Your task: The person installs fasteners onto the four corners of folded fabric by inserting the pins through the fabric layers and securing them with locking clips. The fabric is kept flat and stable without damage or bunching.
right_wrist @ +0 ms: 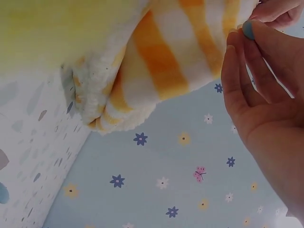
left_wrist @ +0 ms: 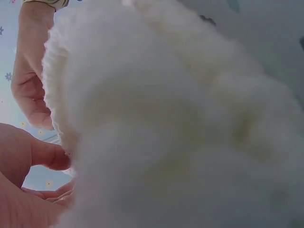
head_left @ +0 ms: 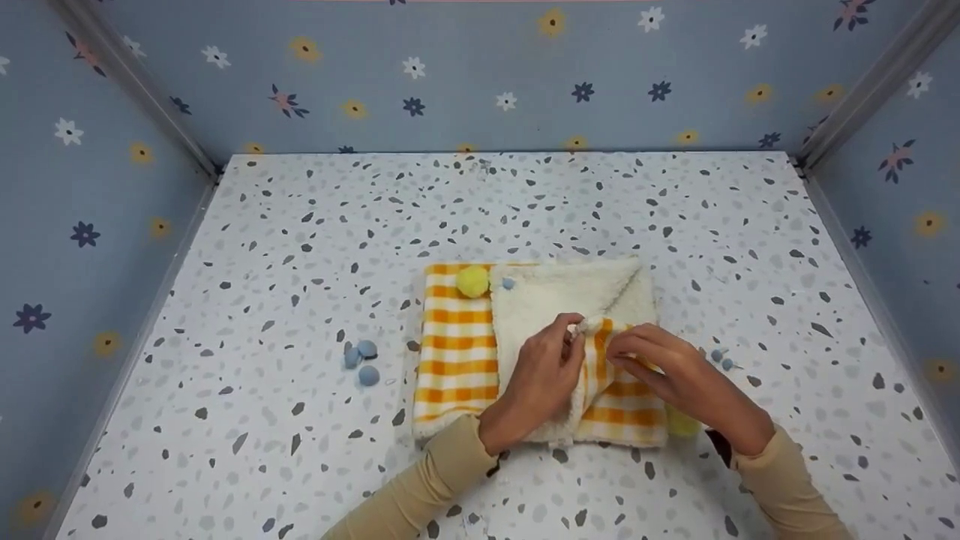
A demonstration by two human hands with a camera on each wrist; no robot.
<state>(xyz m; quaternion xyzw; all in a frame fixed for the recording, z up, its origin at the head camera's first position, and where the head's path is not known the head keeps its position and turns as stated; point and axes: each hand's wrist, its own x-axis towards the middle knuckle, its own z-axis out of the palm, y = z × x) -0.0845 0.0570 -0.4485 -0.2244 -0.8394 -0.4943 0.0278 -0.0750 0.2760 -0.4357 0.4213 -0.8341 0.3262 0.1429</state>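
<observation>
A folded blanket (head_left: 460,352), orange-and-white checked with cream fleece on its other face, lies on the table. My left hand (head_left: 540,371) pinches a raised, turned-over edge of it near the middle. In the left wrist view, cream fleece (left_wrist: 142,95) fills most of the picture, with the thumb against its edge. Just right of that, my right hand (head_left: 667,367) pinches a small blue rounded piece (right_wrist: 248,30) between thumb and fingertips, close to the checked cloth. Another small blue piece (head_left: 508,283) sits on the fleece near the upper left, beside a yellow pompom (head_left: 472,282).
Several blue rounded pieces (head_left: 367,375) lie left of the blanket, and a small group of blue pieces (head_left: 721,358) lies to its right. A second yellow pompom (head_left: 682,422) shows at the lower right corner. Flowered panels (head_left: 480,75) enclose the speckled table (head_left: 300,225).
</observation>
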